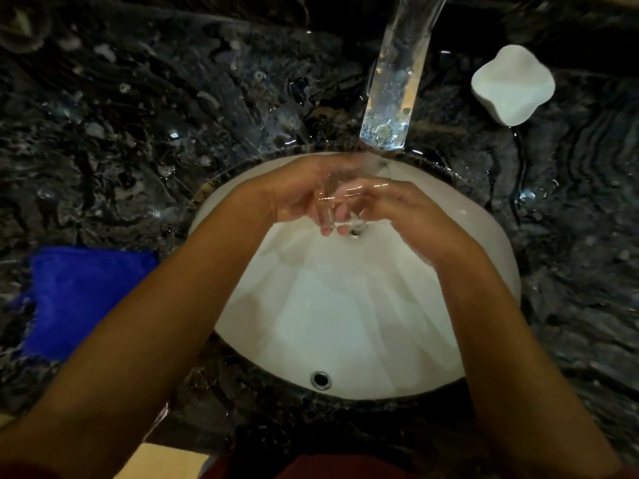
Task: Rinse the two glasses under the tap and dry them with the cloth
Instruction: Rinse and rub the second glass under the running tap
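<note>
Both forearms reach forward, converging; left hand (297, 191) and right hand (397, 205) meet, fingers curled (grip unclear).

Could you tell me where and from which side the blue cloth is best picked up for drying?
Take the blue cloth by its near right edge, coming from the basin side. It lies flat on the counter, left of the sink and untouched, closest to the left hand.
</note>
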The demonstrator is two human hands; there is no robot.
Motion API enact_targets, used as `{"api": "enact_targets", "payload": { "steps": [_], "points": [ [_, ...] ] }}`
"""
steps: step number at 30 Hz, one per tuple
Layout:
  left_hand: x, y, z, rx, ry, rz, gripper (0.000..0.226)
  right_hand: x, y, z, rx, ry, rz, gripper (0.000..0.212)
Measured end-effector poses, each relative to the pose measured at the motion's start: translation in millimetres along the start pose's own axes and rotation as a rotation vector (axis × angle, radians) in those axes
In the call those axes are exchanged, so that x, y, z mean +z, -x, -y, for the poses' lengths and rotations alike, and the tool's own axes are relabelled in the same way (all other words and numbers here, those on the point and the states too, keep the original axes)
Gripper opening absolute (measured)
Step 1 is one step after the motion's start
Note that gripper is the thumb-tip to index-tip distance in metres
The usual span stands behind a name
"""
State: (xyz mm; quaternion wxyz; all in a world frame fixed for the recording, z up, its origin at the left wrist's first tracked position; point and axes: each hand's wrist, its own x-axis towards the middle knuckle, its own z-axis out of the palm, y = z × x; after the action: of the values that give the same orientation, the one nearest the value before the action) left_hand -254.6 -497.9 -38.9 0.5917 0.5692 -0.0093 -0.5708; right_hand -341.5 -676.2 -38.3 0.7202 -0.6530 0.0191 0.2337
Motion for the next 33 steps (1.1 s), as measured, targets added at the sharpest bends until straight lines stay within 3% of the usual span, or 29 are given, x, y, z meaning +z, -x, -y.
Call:
{"api": "enact_targets", "payload": {
  "steps": [2,6,11,15,19,22,24,27,30,33],
  "points": [
    [-0.5,0.2,-2.2,0.048,-0.063,-0.044,0.026,1.6,-5.7,0.5,0.002,-0.045,-0.092,0.022],
    [7.3,2.9,0.4,0.084,0.065,-0.173,0.042,1.0,-8.8,-8.1,-0.020,-0.115,-0.459,0.027],
    [20.2,11.9,16.8,0.075,0.197,-0.029,0.039,16.7,-4.2,-20.4,0.003,-0.226,-0.700,0.006],
    [21.4,14.2,19.7,0.027,0.105,-0.044,0.058,20.9,-9.6,-23.1,0.109,-0.292,-0.766,0.018],
    [30.9,12.0,25.5,0.223,-0.117,-0.292,0.034,25.6,-25.0,-15.9,0.424,-0.578,-0.765,0.032],
    [33.3,12.7,31.8,0.311,-0.412,-0.447,0.031,25.0,-31.7,-14.3,0.515,-0.778,-0.687,0.033],
    [31.7,11.5,31.7,0.264,-0.491,-0.502,0.044,27.3,-31.8,-14.3,0.502,-0.729,-0.669,0.032],
    [33.4,1.8,26.9,0.180,-0.438,-0.551,0.051,33.2,-25.9,-12.7,0.491,-0.461,-0.672,0.037],
    [38.5,-8.5,26.1,0.116,-0.206,-0.510,0.042,30.7,-22.4,-12.9,0.452,-0.252,-0.734,0.037],
    [35.3,-11.1,27.1,0.079,0.092,-0.547,0.036,31.3,-14.9,-17.0,0.195,-0.034,-0.724,0.024]
  ]
}}
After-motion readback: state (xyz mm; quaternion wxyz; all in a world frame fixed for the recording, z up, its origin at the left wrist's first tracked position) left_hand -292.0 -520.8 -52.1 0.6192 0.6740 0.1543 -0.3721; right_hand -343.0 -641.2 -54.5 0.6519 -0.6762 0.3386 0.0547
